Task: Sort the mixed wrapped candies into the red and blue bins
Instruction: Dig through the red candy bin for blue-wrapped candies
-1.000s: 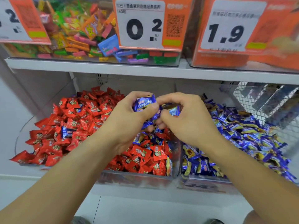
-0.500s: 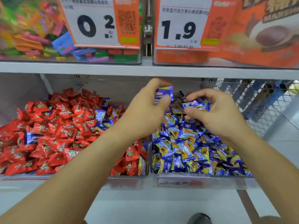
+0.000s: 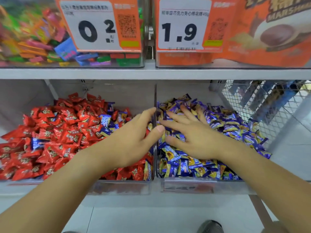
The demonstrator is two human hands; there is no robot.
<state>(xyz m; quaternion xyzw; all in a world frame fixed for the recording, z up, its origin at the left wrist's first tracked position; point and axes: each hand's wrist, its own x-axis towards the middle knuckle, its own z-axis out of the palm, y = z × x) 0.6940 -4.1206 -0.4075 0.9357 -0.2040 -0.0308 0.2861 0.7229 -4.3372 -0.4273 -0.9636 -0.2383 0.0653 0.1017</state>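
Two clear bins sit side by side on the lower shelf. The left bin [image 3: 121, 189] holds a heap of red candies [image 3: 55, 137] with a few blue candies [image 3: 105, 120] mixed in near its right side. The right bin [image 3: 202, 187] is full of blue candies [image 3: 223, 125]. My left hand [image 3: 133, 138] hovers over the red bin's right edge, fingers spread, its thumb reaching across the divider [image 3: 154, 115]. My right hand [image 3: 193, 133] lies flat and open on the blue heap. Neither hand holds a candy.
An upper shelf [image 3: 151, 74] carries a clear box of multicoloured candies [image 3: 37, 42] with a 0.2 price tag [image 3: 96, 29] and an orange box [image 3: 252, 39] tagged 1.9. A wire mesh panel [image 3: 269, 105] stands at the right. A shoe tip [image 3: 210, 227] shows on the floor below.
Both hands held blue candies over the red bin, carried them right to the blue bin, and have now let go; the fingers are spread flat. The view shifted right.
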